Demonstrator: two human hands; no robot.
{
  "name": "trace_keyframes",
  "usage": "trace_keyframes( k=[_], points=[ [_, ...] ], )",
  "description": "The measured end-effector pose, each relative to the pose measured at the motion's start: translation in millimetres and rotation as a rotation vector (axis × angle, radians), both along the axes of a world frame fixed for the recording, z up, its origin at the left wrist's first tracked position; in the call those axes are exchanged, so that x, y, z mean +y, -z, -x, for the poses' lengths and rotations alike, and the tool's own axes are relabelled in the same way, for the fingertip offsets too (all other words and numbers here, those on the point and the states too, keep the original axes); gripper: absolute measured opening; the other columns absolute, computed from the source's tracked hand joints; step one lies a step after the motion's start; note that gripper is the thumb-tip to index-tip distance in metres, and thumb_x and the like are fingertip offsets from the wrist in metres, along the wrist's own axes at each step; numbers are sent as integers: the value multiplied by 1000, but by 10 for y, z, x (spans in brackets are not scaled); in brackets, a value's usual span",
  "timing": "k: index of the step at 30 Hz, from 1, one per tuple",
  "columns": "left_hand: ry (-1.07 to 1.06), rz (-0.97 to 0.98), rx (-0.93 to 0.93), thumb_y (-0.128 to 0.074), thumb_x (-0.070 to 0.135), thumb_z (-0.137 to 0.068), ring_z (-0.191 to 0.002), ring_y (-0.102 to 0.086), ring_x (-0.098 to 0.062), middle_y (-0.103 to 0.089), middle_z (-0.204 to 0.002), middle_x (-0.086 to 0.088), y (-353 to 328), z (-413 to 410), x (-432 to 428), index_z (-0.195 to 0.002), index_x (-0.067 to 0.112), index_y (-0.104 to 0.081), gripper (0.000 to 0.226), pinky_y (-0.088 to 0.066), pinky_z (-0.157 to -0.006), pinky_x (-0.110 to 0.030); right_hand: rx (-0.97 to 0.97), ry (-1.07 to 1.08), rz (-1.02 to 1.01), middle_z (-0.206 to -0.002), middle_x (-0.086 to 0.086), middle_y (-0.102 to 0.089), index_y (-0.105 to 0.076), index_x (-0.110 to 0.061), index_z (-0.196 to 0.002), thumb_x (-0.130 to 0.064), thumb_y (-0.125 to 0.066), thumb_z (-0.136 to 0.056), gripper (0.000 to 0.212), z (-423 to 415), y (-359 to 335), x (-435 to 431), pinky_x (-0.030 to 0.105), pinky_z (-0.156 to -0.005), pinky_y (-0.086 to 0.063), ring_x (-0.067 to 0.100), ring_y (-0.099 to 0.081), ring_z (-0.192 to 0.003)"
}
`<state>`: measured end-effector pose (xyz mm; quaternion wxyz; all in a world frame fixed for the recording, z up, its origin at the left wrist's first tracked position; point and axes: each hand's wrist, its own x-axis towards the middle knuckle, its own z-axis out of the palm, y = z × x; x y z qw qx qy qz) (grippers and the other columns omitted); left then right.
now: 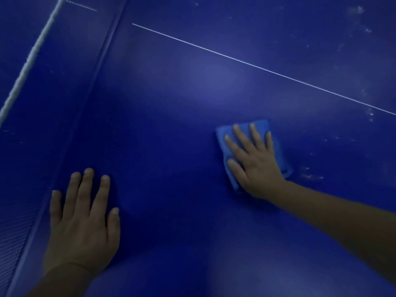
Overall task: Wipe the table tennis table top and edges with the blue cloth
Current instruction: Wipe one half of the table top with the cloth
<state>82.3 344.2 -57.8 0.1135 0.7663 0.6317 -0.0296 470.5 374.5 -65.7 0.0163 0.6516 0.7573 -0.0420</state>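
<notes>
The dark blue table tennis table top (182,99) fills the view. A folded blue cloth (276,146) lies flat on it at centre right. My right hand (255,161) presses down on the cloth with straight, spread fingers and covers most of it. My left hand (83,219) rests flat on the bare table top at lower left, fingers straight, holding nothing.
The net (53,86) runs diagonally along the left, its white top band (32,56) slanting from top to left edge. A thin white centre line (257,67) crosses the table. Whitish dust specks (310,175) lie right of the cloth and along the far right.
</notes>
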Motion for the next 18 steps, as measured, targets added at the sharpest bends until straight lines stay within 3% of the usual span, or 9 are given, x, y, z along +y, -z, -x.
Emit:
trace_keyframes(
  k=[2, 6, 8, 11, 14, 16, 18],
  points=[
    [-2, -4, 3, -28, 43, -94, -154, -3, -24, -16, -165, -14, 9, 10, -3, -154, 10, -30, 68, 6, -123, -46, -11, -67, 45, -165, 1, -26, -34, -28, -156, -51, -23, -103, 58, -268, -37, 100, 65, -116, -12, 36, -20, -152],
    [-9, -20, -7, -28, 42, -95, -154, -7, -28, -18, -164, -15, 18, 4, -19, -154, 10, -29, 67, 6, -123, -45, -35, 483, 19, -169, -3, -10, -19, -31, -160, -49, -23, -105, 59, -1113, -115, 1142, 65, -119, -8, 33, -7, -154],
    [-13, -18, -16, -27, 43, -96, -154, -9, -29, -18, -164, -14, 14, -3, -16, -154, 11, -28, 67, 8, -123, -44, 37, 618, 13, -169, -7, -5, -14, -35, -160, -51, -24, -106, 57, -1312, -121, 1258, 66, -119, -2, 31, -1, -155],
    [-19, -7, -12, -27, 44, -95, -154, -9, -30, -17, -164, -14, -6, 1, -3, -154, 11, -29, 67, 11, -123, -40, -14, 517, 2, -169, -5, -10, -17, -33, -160, -54, -19, -102, 62, -1064, -80, 777, 65, -118, -4, 33, -5, -154],
    [-27, 3, -28, -26, 44, -96, -154, -7, -29, -17, -165, -14, -35, -12, -7, -155, 11, -29, 68, 12, -123, -40, -21, 180, 14, -168, -3, -17, -24, -32, -159, -54, -20, -103, 60, -752, 6, -146, 64, -117, -8, 34, -12, -154],
    [-30, 3, -38, -26, 44, -96, -154, -7, -29, -17, -165, -14, -46, -21, -4, -155, 11, -28, 68, 12, -123, -40, -23, 56, 52, -167, -1, -20, -27, -32, -158, -54, -22, -103, 59, -887, -29, -209, 67, -116, -10, 35, -15, -153],
    [-27, 2, -44, -25, 44, -96, -154, -5, -27, -15, -165, -14, -46, -17, -14, -155, 11, -27, 68, 12, -123, -40, -35, 274, 14, -167, 1, -20, -28, -28, -158, -53, -23, -100, 63, -1133, -78, 206, 69, -116, -11, 37, -14, -153]
  ],
)
